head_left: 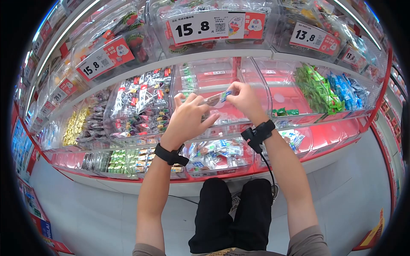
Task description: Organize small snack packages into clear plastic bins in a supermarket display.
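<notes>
My right hand (244, 102) pinches a small clear packet (218, 99) with a blue and green end, held above a clear bin (256, 87) on the middle shelf. At the packet's left end is my left hand (188, 116), its thumb and fingers spread apart; whether a fingertip touches the packet cannot be made out. A row of small green and white packets (188, 78) lies in the bin behind my left hand. Below both hands, a lower bin holds a loose pile of clear, blue-printed packets (220, 149).
Dark wrapped packets (143, 100) fill the bin to the left. Green packets (318, 89) and blue packets (348, 91) lie to the right. An upper shelf edge (213, 58) with price signs (207, 27) runs above the hands. A black cable (269, 166) hangs from the right wrist strap.
</notes>
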A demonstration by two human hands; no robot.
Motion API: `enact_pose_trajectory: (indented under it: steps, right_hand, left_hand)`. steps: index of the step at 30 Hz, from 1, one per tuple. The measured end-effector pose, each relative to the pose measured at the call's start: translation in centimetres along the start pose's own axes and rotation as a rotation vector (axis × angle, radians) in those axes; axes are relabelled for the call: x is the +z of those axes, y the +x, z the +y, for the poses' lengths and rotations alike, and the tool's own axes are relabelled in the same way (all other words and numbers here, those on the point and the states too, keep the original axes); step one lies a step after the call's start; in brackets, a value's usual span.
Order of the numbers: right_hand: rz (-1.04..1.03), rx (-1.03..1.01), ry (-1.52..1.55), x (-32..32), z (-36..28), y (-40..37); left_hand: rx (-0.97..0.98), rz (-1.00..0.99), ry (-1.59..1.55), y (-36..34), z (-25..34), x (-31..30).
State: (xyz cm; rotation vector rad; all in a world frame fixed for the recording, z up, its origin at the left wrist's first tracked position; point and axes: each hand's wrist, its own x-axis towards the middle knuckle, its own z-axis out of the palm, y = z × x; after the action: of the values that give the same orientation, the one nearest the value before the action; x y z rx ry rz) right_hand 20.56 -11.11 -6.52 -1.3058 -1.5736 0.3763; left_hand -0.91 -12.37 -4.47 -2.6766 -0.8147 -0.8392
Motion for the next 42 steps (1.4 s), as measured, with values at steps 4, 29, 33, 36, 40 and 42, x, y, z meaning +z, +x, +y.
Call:
enact_pose_trajectory:
  steps: [4,29,33,36,40,42]
  right_hand:
    - [-0.122,-0.106,-0.238,0.4,0.3,-0.3]
    - [-0.392,0.053,-0.388,1.5,0.6,-0.2]
    - [-0.440,0.280,-0.741,2.1,0.8,0.4]
    - [-0.590,0.335,-0.748,2.3,0.8,0.8]
    - [-0.718,0.306,-0.719,2.1,0.9,0.8]
    - [-0.564,0.269,-0.677,2.0,0.7,0.5]
  left_hand:
    - [0.012,0.041,-0.064,0.0,0.0,-0.4]
    - [0.053,-0.016,-0.074,0.3,-0.4,-0.1]
    - [0.038,0.001,-0.061,0.3,0.1,-0.1]
    - [0.027,0.008,-0.053,0.3,0.0,0.2]
    - [0.033,0.020,-0.047,0.4,-0.1,0.5]
    - [0.042,0.034,-0.045,0.4,-0.3,0.6]
